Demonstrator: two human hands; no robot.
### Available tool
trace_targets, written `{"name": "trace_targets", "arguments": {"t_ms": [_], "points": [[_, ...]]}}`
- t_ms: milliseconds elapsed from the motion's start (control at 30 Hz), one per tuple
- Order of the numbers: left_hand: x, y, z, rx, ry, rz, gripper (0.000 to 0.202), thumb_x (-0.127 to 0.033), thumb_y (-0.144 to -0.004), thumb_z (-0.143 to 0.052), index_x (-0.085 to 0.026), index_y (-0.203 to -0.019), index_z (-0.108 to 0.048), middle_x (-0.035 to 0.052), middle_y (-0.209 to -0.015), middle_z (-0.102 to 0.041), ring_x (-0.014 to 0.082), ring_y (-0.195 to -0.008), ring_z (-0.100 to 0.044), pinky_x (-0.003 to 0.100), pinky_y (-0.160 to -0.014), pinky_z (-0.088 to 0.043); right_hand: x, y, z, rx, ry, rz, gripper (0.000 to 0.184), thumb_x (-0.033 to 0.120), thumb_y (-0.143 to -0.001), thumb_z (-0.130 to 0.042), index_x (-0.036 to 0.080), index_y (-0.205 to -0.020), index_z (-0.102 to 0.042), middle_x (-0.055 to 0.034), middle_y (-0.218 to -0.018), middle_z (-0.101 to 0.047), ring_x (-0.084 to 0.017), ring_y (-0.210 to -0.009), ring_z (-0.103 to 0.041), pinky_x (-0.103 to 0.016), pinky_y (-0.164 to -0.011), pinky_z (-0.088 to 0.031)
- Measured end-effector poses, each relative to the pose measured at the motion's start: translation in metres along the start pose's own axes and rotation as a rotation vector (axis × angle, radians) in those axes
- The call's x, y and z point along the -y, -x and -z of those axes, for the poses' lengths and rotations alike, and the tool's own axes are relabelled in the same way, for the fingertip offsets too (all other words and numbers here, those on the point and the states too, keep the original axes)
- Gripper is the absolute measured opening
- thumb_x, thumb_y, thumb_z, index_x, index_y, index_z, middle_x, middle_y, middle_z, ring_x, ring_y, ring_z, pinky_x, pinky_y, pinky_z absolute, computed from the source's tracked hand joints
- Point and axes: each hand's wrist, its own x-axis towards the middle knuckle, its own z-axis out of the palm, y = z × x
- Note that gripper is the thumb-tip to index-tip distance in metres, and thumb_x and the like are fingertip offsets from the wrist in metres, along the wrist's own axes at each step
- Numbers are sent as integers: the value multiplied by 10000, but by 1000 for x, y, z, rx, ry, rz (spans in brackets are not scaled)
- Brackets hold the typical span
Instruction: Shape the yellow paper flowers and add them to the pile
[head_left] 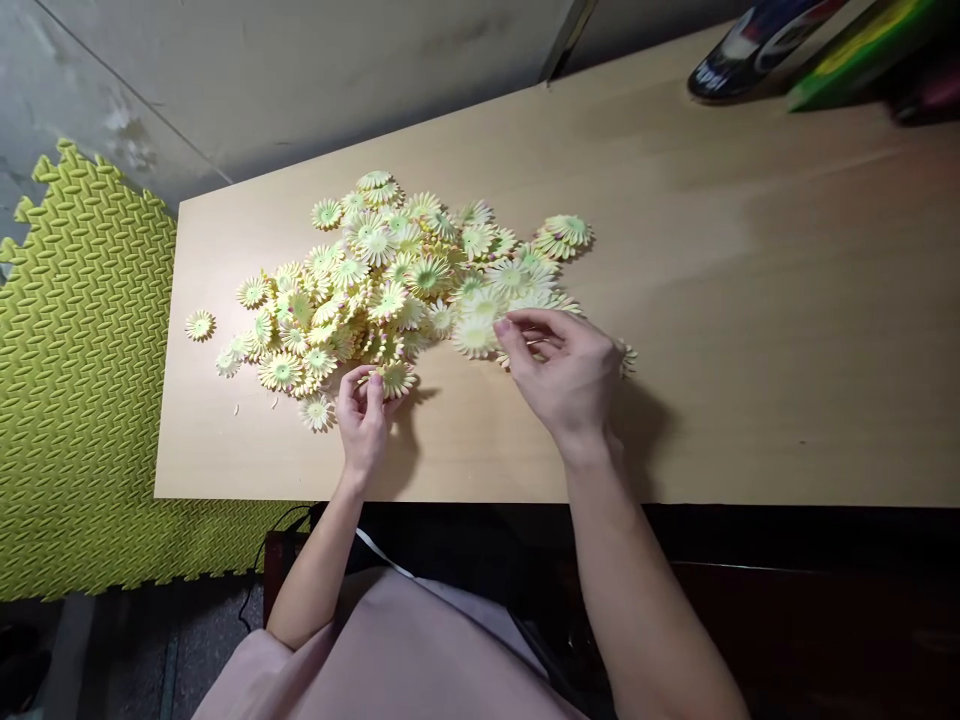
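Flower heads [352, 265], artificial and daisy-like, lie in a loose heap on the left half of a pale wood-toned table [765, 370]. Their narrow petals are creamy yellow, many have greenish centres, and a few show pink or purple at the tips. The heap is thickest midway between the table's back and front edges and thins out toward the right. One single flower head [200, 325] lies apart from the rest, near the table's left edge, and two tiny pale scraps [236, 410] lie between the heap and the front left corner.

The person's left hand [364, 420] is at the heap's front fringe, toward the table's front edge, pinching a daisy head [399, 380] by its left side between thumb and fingers. The right hand [566, 375] is over the heap's right end, thumb and forefinger brought together right beside a whitish bloom [478, 332]; whether they grip it cannot be told.

Near the back edge, toward the right, a dark blue Pepsi-labelled container [739, 55] lies beside a green package [862, 55]. A yellow-green foam mat [82, 400] with toothed edges extends along the table's left edge, and a grey wall [337, 90] rises behind the back edge.
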Motion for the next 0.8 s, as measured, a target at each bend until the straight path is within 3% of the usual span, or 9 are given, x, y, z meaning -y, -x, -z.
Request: {"name": "trace_targets", "arguments": {"t_ms": [67,233,333,433,633,800], "points": [[0,0,0,15,-7,1,379,-517,-864,-690,-204,-1057,-596,21,-876,-692,128,-802,-708,263,-712,-624,10,13,-5,74,-126,-21,216,413,-865,-705,210,-925,-752,-81,-868,-771,-200,-698,-718,-353,-655,-640],[-1,1,0,66,-52,-36,341,-462,-878,-696,-209,-1092,-613,29,-890,-712,122,-782,-714,227,-697,-603,22,48,-30,488,-453,-215,251,432,-846,-726,188,-904,-745,-60,-798,-764,-178,-651,-727,-303,-615,-637],[-3,3,1,106,-75,-44,329,-442,-869,-714,-202,-1075,-623,30,-890,-717,120,-793,-716,208,-702,-597,19,56,-45,492,-481,-290,324,478,-818,-744,172,-926,-740,-69,-859,-774,-183,-686,-745,-294,-637,-641],[-5,5,1,140,-85,-60,341,-455,-859,-720,-194,-1057,-627,50,-939,-731,133,-828,-723,224,-741,-603,13,56,-52,461,-449,-258,316,468,-799,-768,175,-917,-747,-72,-886,-775,-189,-725,-746,-303,-684,-640],[-6,6,-1,144,13,14,317,-432,-839,-752,-200,-1029,-648,16,-843,-714,97,-728,-696,194,-702,-589,3,56,-53,486,-489,-224,249,447,-847,-725,207,-913,-745,-68,-959,-746,-204,-822,-731,-329,-747,-629],[-3,2,1,114,119,69,326,-451,-818,-768,-194,-978,-646,-17,-766,-670,75,-665,-646,190,-676,-583,4,56,-49,537,-481,-244,264,469,-902,-652,207,-911,-687,-52,-894,-720,-183,-772,-702,-316,-729,-597]]}}
